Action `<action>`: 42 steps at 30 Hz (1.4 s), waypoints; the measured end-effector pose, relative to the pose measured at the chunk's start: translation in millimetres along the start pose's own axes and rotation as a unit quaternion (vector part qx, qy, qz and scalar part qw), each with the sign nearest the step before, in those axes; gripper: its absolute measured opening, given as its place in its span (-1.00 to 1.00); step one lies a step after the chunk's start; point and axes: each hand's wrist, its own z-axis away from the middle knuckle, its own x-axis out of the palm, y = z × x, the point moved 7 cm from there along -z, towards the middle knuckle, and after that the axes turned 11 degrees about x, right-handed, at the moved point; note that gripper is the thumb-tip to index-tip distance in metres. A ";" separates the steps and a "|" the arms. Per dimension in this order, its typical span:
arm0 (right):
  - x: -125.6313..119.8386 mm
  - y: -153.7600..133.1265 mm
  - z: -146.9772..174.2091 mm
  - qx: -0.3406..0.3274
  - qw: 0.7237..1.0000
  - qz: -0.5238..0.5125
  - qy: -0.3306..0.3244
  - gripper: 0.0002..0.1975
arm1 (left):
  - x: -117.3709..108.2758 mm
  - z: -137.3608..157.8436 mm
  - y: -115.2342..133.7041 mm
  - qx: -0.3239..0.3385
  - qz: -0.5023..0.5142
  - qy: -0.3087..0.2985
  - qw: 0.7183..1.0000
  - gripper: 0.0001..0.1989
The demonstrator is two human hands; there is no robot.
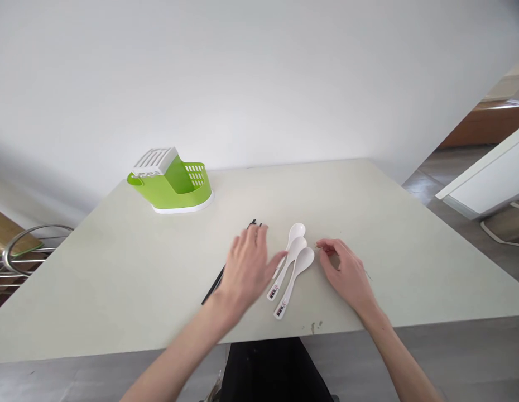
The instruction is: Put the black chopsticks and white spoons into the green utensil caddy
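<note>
Three white spoons (298,266) lie side by side on the table, bowls pointing away from me and printed handles toward me. My left hand (248,267) is over a bundle of black chopsticks (213,287), its fingers stretched forward and thumb spread toward the spoons. It hides most of the chopsticks; only their ends show. Whether the thumb touches a spoon handle I cannot tell. To the right of the spoon bowls, my right hand (342,269) rests curled at the table, thumb and forefinger tips close together, with nothing visible between them.
At the back left of the pale table (389,223) stands a green and white utensil holder (176,184) with a slotted top. A white wall (259,84) rises behind the table. A metal rack (23,257) is beside the left edge; a white furniture panel (489,178) is off to the right.
</note>
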 end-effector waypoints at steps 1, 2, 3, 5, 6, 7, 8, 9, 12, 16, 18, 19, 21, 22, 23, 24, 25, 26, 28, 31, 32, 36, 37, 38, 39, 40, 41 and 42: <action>-0.1 0.3 -0.1 0.003 1.000 -0.001 0.002 -0.76 | -18.0 -4.3 -17.0 -0.005 -0.008 0.038 0.999 -0.50; -0.1 0.7 -0.2 0.005 1.000 -0.001 0.004 -0.76 | -38.9 -8.8 -36.1 -0.012 -0.023 0.081 0.996 -0.49; 0.2 1.0 -0.4 0.007 1.000 0.000 0.004 -0.75 | -61.6 -13.1 -56.9 -0.023 -0.044 0.124 0.991 -0.48; 0.7 1.4 -0.5 0.009 1.000 0.002 0.003 -0.75 | -106.6 -19.4 -102.1 -0.060 -0.093 0.195 0.974 -0.46; 1.1 1.6 -0.4 0.009 1.000 0.002 0.002 -0.75 | -127.6 -20.3 -125.2 -0.086 -0.118 0.229 0.963 -0.44; 1.6 1.7 -0.2 0.010 1.000 0.002 -0.001 -0.75 | -145.7 -20.3 -146.5 -0.103 -0.141 0.256 0.951 -0.42; 2.1 1.7 0.1 0.010 1.000 0.001 -0.003 -0.75 | -159.9 -19.9 -165.4 -0.107 -0.162 0.275 0.942 -0.39; 2.5 1.8 0.4 0.010 1.000 0.000 -0.006 -0.74 | -168.6 -20.0 -182.3 -0.100 -0.177 0.277 0.939 -0.38; 3.5 1.9 1.1 0.010 1.000 -0.002 -0.010 -0.73 | -164.7 -19.6 -228.4 -0.090 -0.182 0.213 0.956 -0.38; 4.7 3.0 0.9 0.011 1.000 -0.001 -0.011 -0.73 | -121.8 -15.1 -269.9 -0.123 -0.096 0.099 0.983 -0.36; 5.6 4.1 0.4 0.013 1.000 0.001 -0.014 -0.73 | -107.6 -12.6 -278.9 -0.160 -0.047 0.103 0.981 -0.36; 6.1 4.7 0.1 0.014 1.000 0.002 -0.016 -0.73 | -104.4 -12.3 -280.1 -0.175 -0.033 0.116 0.977 -0.36; 7.0 5.7 -0.4 0.015 1.000 0.002 -0.019 -0.75 | -101.8 -16.3 -275.0 -0.180 -0.022 0.131 0.975 -0.37; 7.5 6.0 -0.6 0.015 1.000 0.002 -0.020 -0.75 | -101.4 -20.3 -269.7 -0.174 -0.018 0.133 0.976 -0.37; 7.9 6.1 -0.7 0.015 1.000 0.002 -0.022 -0.75 | -101.4 -25.1 -263.2 -0.164 -0.015 0.134 0.977 -0.36; 8.4 6.1 -0.8 0.014 1.000 0.002 -0.023 -0.76 | -101.0 -30.7 -255.7 -0.154 -0.011 0.133 0.979 -0.36; 8.8 5.9 -0.9 0.012 1.000 0.002 -0.024 -0.76 | -100.1 -36.8 -247.2 -0.143 -0.008 0.131 0.981 -0.37; 9.0 5.7 -1.1 0.011 1.000 0.003 -0.023 -0.76 | -98.6 -43.6 -237.8 -0.130 -0.006 0.128 0.983 -0.37; 9.5 5.3 -1.3 0.010 1.000 0.003 -0.023 -0.76 | -93.8 -58.3 -215.9 -0.099 -0.005 0.124 0.987 -0.38; 9.6 5.0 -1.7 0.011 1.000 -0.001 -0.024 -0.77 | -83.1 -81.7 -178.3 -0.049 0.003 0.116 0.992 -0.38; 9.5 5.0 -1.7 0.011 1.000 -0.004 -0.025 -0.77 | -79.1 -89.3 -165.5 -0.034 0.008 0.110 0.993 -0.38; 9.0 6.4 -2.1 0.015 0.999 -0.010 -0.026 -0.76 | -65.9 -114.4 -120.2 0.000 0.013 0.085 0.996 -0.40; 9.1 6.9 -2.4 0.015 0.999 -0.010 -0.026 -0.76 | -63.5 -119.0 -111.0 0.006 0.012 0.079 0.997 -0.40; 9.2 7.2 -2.7 0.015 0.999 -0.010 -0.027 -0.76 | -61.4 -122.8 -102.8 0.012 0.012 0.072 0.997 -0.41; 9.5 7.5 -3.1 0.014 0.999 -0.010 -0.028 -0.77 | -59.7 -125.9 -95.7 0.016 0.011 0.067 0.998 -0.41; 9.8 7.7 -3.6 0.013 0.999 -0.011 -0.028 -0.77 | -58.2 -128.3 -89.7 0.021 0.011 0.063 0.998 -0.42; 10.3 7.7 -4.0 0.012 0.999 -0.013 -0.030 -0.77 | -57.0 -130.0 -84.7 0.024 0.012 0.059 0.998 -0.42; 10.6 7.6 -4.4 0.012 0.999 -0.015 -0.031 -0.77 | -56.0 -131.3 -80.7 0.027 0.014 0.056 0.998 -0.41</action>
